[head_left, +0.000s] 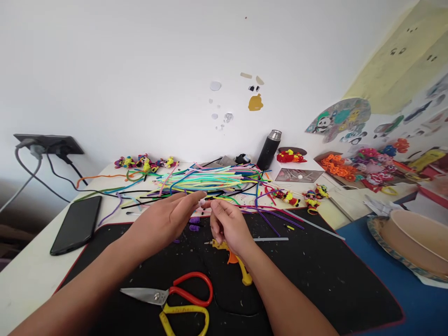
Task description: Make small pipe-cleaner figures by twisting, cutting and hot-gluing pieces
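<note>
My left hand (171, 214) reaches in over the black mat (297, 280), fingers pressed together. A small whitish piece (202, 202), too small to name, shows at its fingertips. My right hand (229, 224) meets it there, index finger pointing at the piece and thumb against the finger; what it pinches, if anything, is hidden. Below my right hand lies a yellow and orange glue gun (246, 275) with a translucent glue stick (271, 239) beside it. Purple coiled pieces (194, 224) rest between the hands. Scissors (185, 296) with red and yellow handles lie open in front.
Many coloured pipe cleaners (210, 179) are heaped by the wall. A black phone (77, 224) is at left, below a power strip (49, 144). A black flask (269, 149) stands behind. Small figures (311, 198), orange fuzzy flowers (338, 166) and a bowl (420, 238) are at right.
</note>
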Tool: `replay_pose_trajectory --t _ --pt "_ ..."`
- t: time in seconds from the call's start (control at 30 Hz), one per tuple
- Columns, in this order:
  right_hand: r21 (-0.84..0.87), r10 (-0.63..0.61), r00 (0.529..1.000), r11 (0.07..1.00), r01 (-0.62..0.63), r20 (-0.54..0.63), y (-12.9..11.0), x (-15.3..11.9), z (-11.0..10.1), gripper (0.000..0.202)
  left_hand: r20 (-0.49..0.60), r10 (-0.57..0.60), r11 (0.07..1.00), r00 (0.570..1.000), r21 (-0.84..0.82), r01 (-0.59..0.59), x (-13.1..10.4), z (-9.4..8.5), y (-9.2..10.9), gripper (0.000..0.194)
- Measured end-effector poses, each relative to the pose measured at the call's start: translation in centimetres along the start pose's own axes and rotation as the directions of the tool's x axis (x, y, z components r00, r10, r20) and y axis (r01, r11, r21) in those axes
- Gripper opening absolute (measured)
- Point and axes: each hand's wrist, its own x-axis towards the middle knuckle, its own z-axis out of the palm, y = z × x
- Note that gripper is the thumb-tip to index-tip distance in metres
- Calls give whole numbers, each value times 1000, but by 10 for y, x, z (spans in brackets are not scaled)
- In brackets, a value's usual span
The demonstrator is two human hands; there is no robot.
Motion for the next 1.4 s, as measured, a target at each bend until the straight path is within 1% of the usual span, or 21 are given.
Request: replay_pose_trajectory --t 0.1,0.23,0.3,0.37,0.43,0.5,0.57,0.67,0.8,0.97,1.07,1.17,1.27,1.33,1.4 --pt "0 1 1000 1000 -1 -13 -1 0 1 48 35 47 998 998 44 -48 1 -4 2 42" --pt "-34 11 1000 999 -11 0 -1 0 1 46 64 166 980 984 104 -172 5 -13 12 46" --pt "-44 23 1000 999 -23 6 1 0 1 48 77 198 972 977 114 -206 7 -15 16 48" --pt "-54 37 999 998 -37 -8 2 0 1 48 88 191 974 978 103 -200 6 -13 18 51" --pt "-62 39 999 997 -41 -34 2 1 1 46 91 139 986 986 74 -146 4 -9 18 52" --pt "-62 27 998 998 -30 -53 2 1 1 43 73 75 996 994 40 -78 2 -5 16 51" --pt "-50 18 998 999 -21 -63 0 2 2 42 47 42 999 998 32 -44 1 -3 14 49" --pt "-25 39 998 999 -41 -51 -1 1 2 45 32 96 991 995 86 -98 2 -5 13 47" --pt "11 69 997 998 -69 -16 -1 1 2 48 65 202 967 977 147 -210 7 -12 16 49" --pt "38 74 997 997 -73 -17 2 1 2 49 75 208 967 975 136 -217 8 -13 20 51" --pt "15 75 996 997 -74 -46 1 1 2 47 67 177 978 982 101 -183 6 -7 20 46" --pt "17 58 996 998 -57 -72 1 2 3 43 41 60 997 997 41 -62 5 -4 18 34" --pt "37 35 995 999 -31 -93 1 3 2 40 33 -48 999 998 -1 48 8 -5 17 25" --pt "41 21 995 999 -17 -103 2 4 2 40 41 -61 998 997 -11 62 10 -8 17 27" --pt "41 8 994 999 -4 -107 2 4 2 39 47 -49 998 998 -23 50 11 -10 17 30"
